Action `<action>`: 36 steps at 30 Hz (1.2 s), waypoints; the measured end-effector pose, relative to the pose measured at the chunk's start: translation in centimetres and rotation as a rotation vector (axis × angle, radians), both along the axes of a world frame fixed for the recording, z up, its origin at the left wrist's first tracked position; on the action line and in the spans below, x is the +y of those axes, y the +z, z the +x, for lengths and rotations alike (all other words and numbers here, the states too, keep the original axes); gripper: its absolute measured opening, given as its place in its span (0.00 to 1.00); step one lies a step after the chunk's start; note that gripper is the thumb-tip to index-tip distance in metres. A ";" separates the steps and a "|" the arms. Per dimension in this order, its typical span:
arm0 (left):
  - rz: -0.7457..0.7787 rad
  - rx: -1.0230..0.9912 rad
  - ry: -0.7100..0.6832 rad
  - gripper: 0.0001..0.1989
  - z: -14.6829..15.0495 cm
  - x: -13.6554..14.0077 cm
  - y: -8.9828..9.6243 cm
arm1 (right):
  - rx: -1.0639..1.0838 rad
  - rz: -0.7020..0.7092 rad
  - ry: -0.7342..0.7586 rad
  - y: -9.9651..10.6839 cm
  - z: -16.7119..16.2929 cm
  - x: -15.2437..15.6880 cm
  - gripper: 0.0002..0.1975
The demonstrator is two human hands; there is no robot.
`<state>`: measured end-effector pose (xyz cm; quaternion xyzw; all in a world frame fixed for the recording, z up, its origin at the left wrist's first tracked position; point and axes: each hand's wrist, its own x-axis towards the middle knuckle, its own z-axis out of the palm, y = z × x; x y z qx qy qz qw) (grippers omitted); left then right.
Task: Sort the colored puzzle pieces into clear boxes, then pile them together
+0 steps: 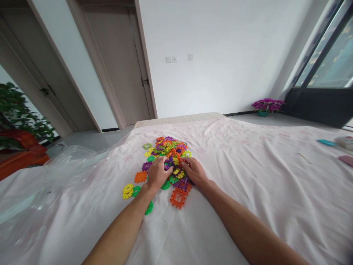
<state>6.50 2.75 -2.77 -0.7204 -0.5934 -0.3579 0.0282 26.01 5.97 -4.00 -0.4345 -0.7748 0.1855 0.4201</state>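
Observation:
A pile of colourful plastic interlocking pieces (pixel 167 146) lies on the pale bedsheet, with both hands at its near side. My left hand (pixel 157 172) is curled, its thumb and fingers closed on a purple interlocking piece (pixel 170 161). Opposite it, my right hand (pixel 195 171) pinches an orange interlocking piece (pixel 179 160). The two held pieces are close together; whether they touch cannot be made out. Nearer to me lie an orange square window piece (pixel 178 198) and a green disc (pixel 149 208). Left of my left hand are an orange square (pixel 140 177) and yellow discs (pixel 127 191).
A clear plastic bag (pixel 74 165) lies crumpled on the left of the patterned sheet (pixel 261 191). At the far right are a blue flat item (pixel 327 142) and a pinkish one (pixel 346 160). A red wooden armrest (pixel 24 151) stands at the left edge.

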 end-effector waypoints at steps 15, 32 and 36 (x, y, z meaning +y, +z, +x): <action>0.161 -0.207 0.160 0.19 -1.1 0.1 -0.1 | 0.308 -0.066 -0.012 -0.5 -0.1 -0.3 0.17; 0.281 -0.229 -0.110 0.16 -1.2 0.2 -0.2 | 0.189 0.085 0.062 0.6 0.3 -1.1 0.25; 0.205 -0.124 -0.086 0.20 -1.1 0.0 -0.4 | 0.124 -0.001 -0.109 -0.8 0.2 0.0 0.25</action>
